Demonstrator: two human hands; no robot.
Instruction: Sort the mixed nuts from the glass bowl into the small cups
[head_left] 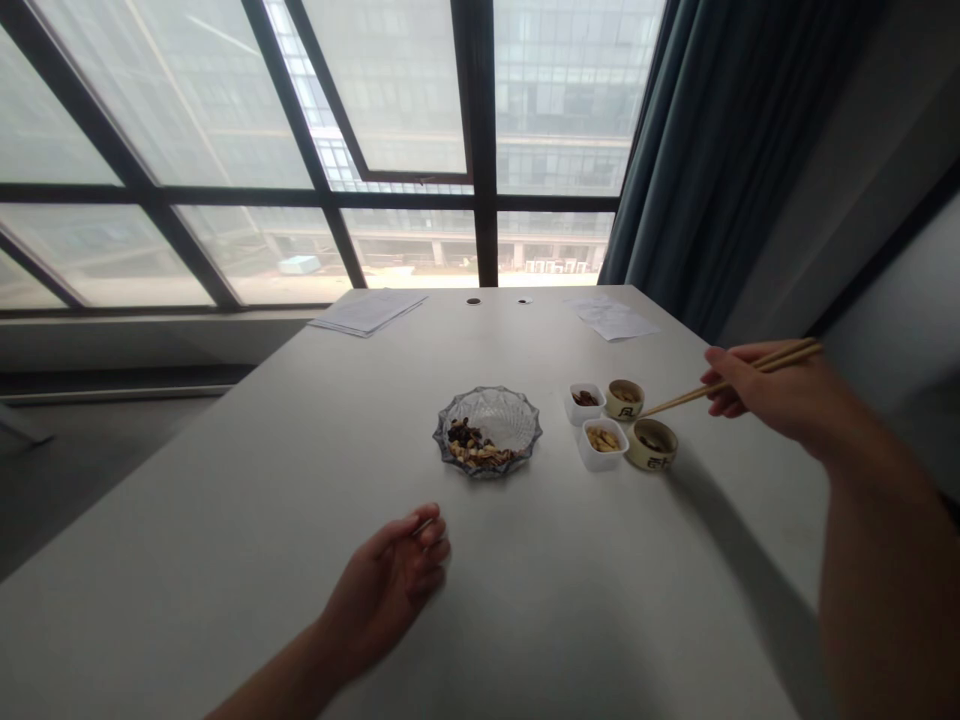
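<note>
My right hand [776, 390] is closed around a pair of wooden chopsticks [694, 395]. Their tips point left, by the gap between two small round ceramic bowls with dark characters. The far bowl [625, 400] and the near bowl [652, 445] both hold brownish bits. Beside them are two white plastic cups: one [586, 403] has dark reddish pieces, the other [602, 446] pale yellow-brown pieces. A clear glass bowl [517, 425] with a jagged rim contains mixed dark and tan dried pieces on its near left side. My left hand [394, 575], empty with loosely curled fingers, is in front of it.
White table [300, 480] runs toward the windows. Stacked papers [369, 312] lie at its far left and loose sheets [615, 318] at its far right. Two round holes are near the far edge. A dark blue curtain [705, 150] hangs at the right.
</note>
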